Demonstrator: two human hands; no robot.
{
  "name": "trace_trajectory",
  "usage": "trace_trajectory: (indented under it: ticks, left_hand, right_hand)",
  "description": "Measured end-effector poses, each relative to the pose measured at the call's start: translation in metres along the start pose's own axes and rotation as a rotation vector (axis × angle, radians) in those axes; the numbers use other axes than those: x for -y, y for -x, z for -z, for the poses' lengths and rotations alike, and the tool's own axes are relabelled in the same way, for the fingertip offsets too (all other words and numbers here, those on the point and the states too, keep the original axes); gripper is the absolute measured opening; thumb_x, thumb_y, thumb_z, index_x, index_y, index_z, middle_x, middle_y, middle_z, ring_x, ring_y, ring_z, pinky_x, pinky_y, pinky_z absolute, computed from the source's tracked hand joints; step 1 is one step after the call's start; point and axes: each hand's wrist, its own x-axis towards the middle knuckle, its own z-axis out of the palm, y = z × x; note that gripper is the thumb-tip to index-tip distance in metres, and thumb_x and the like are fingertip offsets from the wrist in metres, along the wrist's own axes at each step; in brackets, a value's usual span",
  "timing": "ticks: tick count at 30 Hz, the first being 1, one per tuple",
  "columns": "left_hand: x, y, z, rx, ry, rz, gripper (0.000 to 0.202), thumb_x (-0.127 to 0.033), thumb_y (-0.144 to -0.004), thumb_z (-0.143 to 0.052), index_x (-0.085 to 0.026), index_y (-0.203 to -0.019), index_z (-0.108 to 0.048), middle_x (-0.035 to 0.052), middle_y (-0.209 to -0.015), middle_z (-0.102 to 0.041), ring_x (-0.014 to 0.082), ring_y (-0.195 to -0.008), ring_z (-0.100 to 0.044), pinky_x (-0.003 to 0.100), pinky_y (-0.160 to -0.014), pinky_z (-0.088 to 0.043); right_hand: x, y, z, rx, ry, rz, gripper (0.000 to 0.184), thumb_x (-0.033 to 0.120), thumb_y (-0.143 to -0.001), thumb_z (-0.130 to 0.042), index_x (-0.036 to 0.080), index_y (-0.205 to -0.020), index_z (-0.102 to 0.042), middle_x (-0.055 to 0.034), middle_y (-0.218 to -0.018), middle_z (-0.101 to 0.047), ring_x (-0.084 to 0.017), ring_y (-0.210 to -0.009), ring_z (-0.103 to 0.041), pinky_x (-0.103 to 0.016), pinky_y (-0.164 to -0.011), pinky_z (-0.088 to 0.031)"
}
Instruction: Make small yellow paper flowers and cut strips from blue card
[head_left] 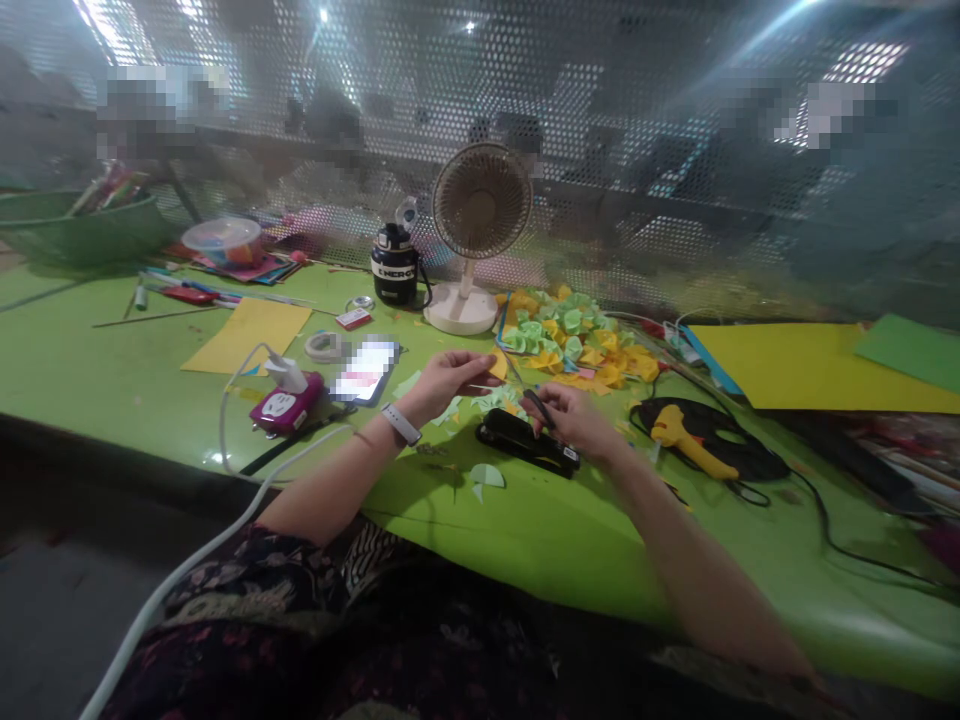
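My left hand (pixel 457 380) pinches a small piece of orange-yellow paper (pixel 498 364) above the green table. Just to its right, my right hand (pixel 566 412) is closed round the dark handles of a pair of scissors (pixel 537 408), whose blades point up and left toward the paper. A black stapler (pixel 525 440) lies on the table under my right hand. Pale green paper scraps (pixel 487 476) lie in front of the stapler, and more lie below my hands. Beyond them is a heap of green and orange folded paper pieces (pixel 574 335).
A white fan (pixel 480 215) and a dark bottle (pixel 395 268) stand at the back. To the left are a phone (pixel 366 370), a tape roll (pixel 324 346) and a purple power socket (pixel 286 402) with a cable. A yellow glue gun (pixel 690 440) and yellow sheets (pixel 810 365) lie right.
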Motion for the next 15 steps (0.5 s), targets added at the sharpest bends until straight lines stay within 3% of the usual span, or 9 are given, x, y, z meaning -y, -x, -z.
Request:
trace_trajectory:
  ticks: [10,15]
  left_hand:
    - [-0.0036,0.0006,0.0017,-0.056,-0.026,-0.036,0.018,-0.028,-0.083,-0.079,-0.012,-0.085,-0.07,0.003,-0.073,-0.073,0.0107,-0.068,-0.071,0.023,-0.07,-0.057]
    - [-0.0038,0.0009,0.002,-0.056,-0.003,-0.044,0.017,-0.025,-0.084,-0.078,-0.013,-0.087,-0.068,0.0023,-0.078,-0.073,0.0125,-0.07,-0.074,0.022,-0.067,-0.057]
  right_hand:
    - [0.0011,0.0013,0.0024,-0.015,-0.023,-0.011,0.061,0.077,-0.06,-0.076,0.021,-0.072,-0.057,-0.0004,-0.055,-0.063,-0.008,-0.04,-0.041,-0.024,-0.039,-0.028]
    - [0.004,-0.0008,0.0082,-0.052,-0.019,-0.028,0.058,0.071,-0.06,-0.08,0.02,-0.077,-0.06,-0.0017,-0.065,-0.067,-0.01,-0.048,-0.049,-0.025,-0.044,-0.04]
